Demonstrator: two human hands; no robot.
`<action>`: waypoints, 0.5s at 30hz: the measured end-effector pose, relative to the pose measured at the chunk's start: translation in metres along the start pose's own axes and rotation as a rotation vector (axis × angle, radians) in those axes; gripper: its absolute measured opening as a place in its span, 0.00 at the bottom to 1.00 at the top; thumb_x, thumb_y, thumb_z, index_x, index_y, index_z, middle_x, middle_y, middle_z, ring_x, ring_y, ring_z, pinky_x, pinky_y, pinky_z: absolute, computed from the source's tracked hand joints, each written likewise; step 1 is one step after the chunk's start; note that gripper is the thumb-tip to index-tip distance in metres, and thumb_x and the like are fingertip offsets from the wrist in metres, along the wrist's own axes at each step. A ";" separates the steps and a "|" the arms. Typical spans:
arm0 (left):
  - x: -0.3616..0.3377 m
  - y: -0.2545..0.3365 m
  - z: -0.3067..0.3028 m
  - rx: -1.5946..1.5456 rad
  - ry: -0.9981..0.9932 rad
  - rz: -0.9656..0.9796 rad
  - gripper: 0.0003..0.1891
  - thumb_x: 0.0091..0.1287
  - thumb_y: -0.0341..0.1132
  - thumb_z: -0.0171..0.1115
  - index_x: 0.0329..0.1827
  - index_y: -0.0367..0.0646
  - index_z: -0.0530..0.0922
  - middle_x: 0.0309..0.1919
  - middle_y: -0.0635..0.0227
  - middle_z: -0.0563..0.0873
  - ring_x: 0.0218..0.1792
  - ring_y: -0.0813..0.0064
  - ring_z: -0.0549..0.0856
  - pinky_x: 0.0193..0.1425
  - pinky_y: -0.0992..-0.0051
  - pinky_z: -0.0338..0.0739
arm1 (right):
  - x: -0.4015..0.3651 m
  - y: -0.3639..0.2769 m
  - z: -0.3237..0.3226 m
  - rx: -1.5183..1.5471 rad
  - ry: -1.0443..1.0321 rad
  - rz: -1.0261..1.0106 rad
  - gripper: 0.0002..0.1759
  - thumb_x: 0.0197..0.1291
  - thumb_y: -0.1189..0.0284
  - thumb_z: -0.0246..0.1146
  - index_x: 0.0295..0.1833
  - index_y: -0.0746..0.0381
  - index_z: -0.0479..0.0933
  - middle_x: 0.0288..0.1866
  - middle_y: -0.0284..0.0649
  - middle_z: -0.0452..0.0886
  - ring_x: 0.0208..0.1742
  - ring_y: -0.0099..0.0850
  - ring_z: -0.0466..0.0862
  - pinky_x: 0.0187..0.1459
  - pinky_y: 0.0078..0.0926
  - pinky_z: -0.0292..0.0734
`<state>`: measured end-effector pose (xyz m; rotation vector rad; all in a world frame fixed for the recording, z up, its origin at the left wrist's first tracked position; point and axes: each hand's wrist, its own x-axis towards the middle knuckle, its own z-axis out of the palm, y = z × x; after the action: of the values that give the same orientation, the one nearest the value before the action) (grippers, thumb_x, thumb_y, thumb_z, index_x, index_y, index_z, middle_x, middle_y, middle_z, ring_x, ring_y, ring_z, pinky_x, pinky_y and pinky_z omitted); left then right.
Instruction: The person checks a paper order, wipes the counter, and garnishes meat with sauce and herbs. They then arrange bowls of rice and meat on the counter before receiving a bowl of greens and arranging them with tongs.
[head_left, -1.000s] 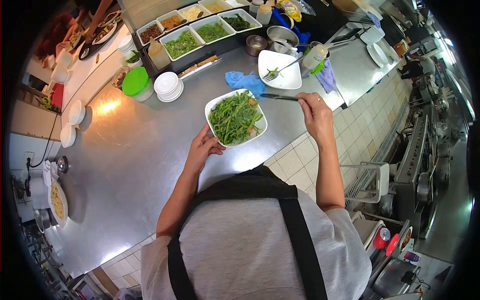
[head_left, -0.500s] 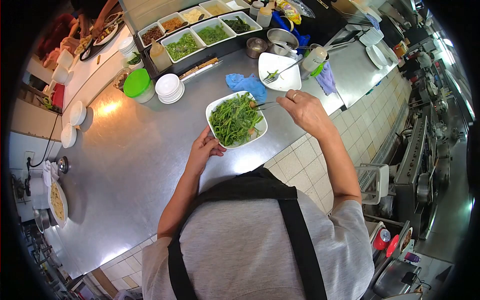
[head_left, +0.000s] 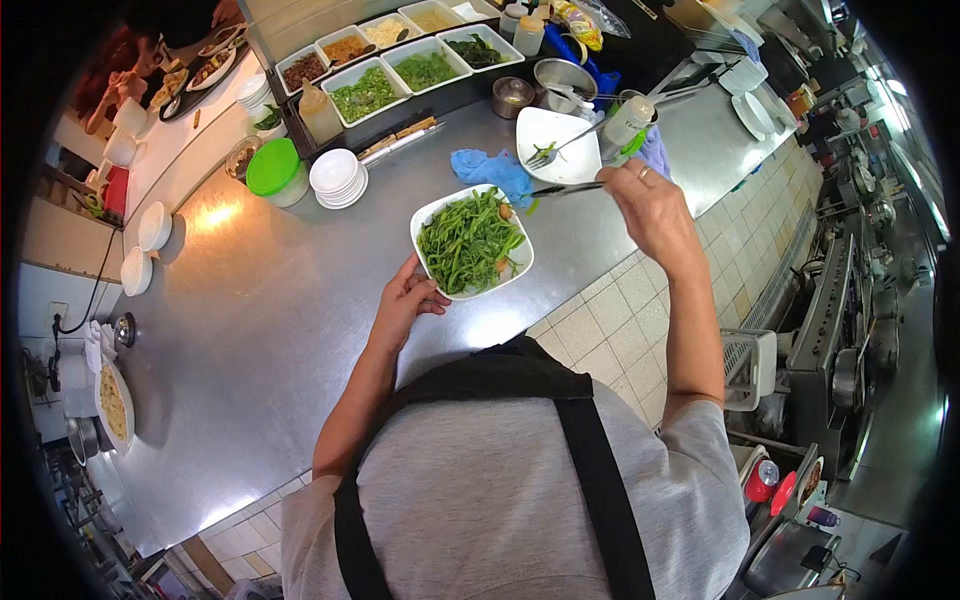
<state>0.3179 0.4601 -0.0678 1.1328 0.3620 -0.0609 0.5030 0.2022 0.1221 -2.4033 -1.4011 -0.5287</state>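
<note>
My left hand grips the lower left rim of a square white bowl. Green leafy stalks are heaped in it, with a few brownish-orange bits at the right side. To the bowl's right, my right hand holds a thin, dark metal utensil whose kind I cannot make out. Its tip points left, just past the bowl's upper right corner, and a scrap of green hangs near it. Beyond the utensil sits a white square plate with a fork and some green pieces on it.
A blue cloth lies behind the bowl. Stacked small white dishes and a green-lidded tub stand at the left. White trays of chopped greens line the back. A squeeze bottle stands right of the plate.
My right hand has moved up and right, drawing the utensil out of the greens and off the bowl. My left hand keeps its hold on the bowl.
</note>
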 end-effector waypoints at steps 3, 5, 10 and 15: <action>0.000 0.000 0.001 0.000 0.005 0.006 0.34 0.65 0.27 0.53 0.74 0.42 0.51 0.37 0.59 0.82 0.33 0.71 0.84 0.35 0.75 0.81 | 0.001 0.008 -0.002 -0.036 0.096 0.070 0.06 0.56 0.76 0.60 0.41 0.59 0.76 0.31 0.39 0.76 0.32 0.39 0.79 0.32 0.35 0.76; -0.001 0.000 0.001 0.003 0.006 0.008 0.34 0.64 0.28 0.53 0.74 0.42 0.51 0.37 0.59 0.82 0.33 0.71 0.84 0.36 0.75 0.81 | 0.003 0.011 -0.003 -0.077 0.152 0.175 0.06 0.58 0.75 0.60 0.41 0.59 0.76 0.32 0.40 0.77 0.32 0.41 0.80 0.31 0.36 0.75; -0.001 0.001 0.002 0.002 0.012 0.000 0.34 0.64 0.28 0.53 0.74 0.44 0.52 0.37 0.59 0.81 0.33 0.71 0.84 0.36 0.75 0.81 | -0.009 0.032 0.029 -0.172 0.083 0.321 0.08 0.59 0.74 0.60 0.44 0.60 0.77 0.35 0.44 0.78 0.34 0.43 0.80 0.34 0.38 0.75; -0.002 0.002 0.000 -0.011 -0.006 0.006 0.34 0.64 0.27 0.53 0.74 0.45 0.52 0.37 0.60 0.81 0.34 0.71 0.84 0.36 0.75 0.81 | -0.008 -0.001 0.030 0.047 0.101 0.289 0.07 0.59 0.75 0.60 0.44 0.61 0.78 0.33 0.43 0.78 0.32 0.41 0.79 0.34 0.34 0.73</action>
<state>0.3163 0.4603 -0.0656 1.1229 0.3535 -0.0569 0.5035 0.2096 0.0921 -2.4461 -0.9903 -0.5266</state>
